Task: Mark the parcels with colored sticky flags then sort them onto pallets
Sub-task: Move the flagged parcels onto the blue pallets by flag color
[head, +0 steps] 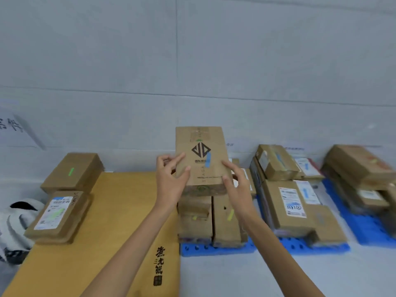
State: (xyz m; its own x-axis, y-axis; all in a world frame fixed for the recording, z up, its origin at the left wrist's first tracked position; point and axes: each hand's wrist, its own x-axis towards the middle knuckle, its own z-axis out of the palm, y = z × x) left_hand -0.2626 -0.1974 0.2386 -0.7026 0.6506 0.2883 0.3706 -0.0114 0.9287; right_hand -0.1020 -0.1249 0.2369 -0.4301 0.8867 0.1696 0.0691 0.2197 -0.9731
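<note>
Bare forearms reach up from the bottom edge to the left hand [170,181] and right hand [236,185], which clasp a brown cardboard parcel [199,170] between them. The left fingers curl round its left edge with their tips on the upper face, and the right thumb and fingers grip the right edge. The parcel is a flat oblong carton, matte and a little scuffed. It bears a black diamond logo, printed characters and a blue flag [207,160] stuck slantwise beside the logo. It sits over two upright cartons [225,228] with yellow flags [230,215]; I cannot tell if it touches them. These stand on a perforated blue plastic pallet [214,250]. To the right, labelled boxes [276,202] are stacked on another pallet [310,247]. To the left, a smooth tan board [120,211] holds two green-marked packages [72,179].
</note>
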